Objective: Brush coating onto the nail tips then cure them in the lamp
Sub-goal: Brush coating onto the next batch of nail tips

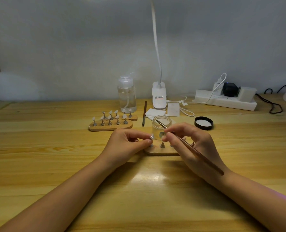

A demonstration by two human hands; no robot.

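Observation:
A small wooden stand (157, 151) with metal pegs lies at the table's middle, partly hidden under my hands. My left hand (127, 144) pinches a clear nail tip (151, 136) on the stand's left peg. My right hand (192, 144) grips a thin brown brush (199, 154) whose bristle end points up over an open glass jar (161, 125), and its fingertips touch a second nail tip (161, 134) on the middle peg (162, 145). Two more wooden stands (110, 127) with several nail tips stand behind to the left.
Behind the jar lie white wipes (155, 113), a second brush (144, 113), a clear pump bottle (127, 96) and a white lamp base (159, 96) with a bent neck. The jar's black lid (203, 123) lies to the right, a power strip (225, 99) with cables at the back right.

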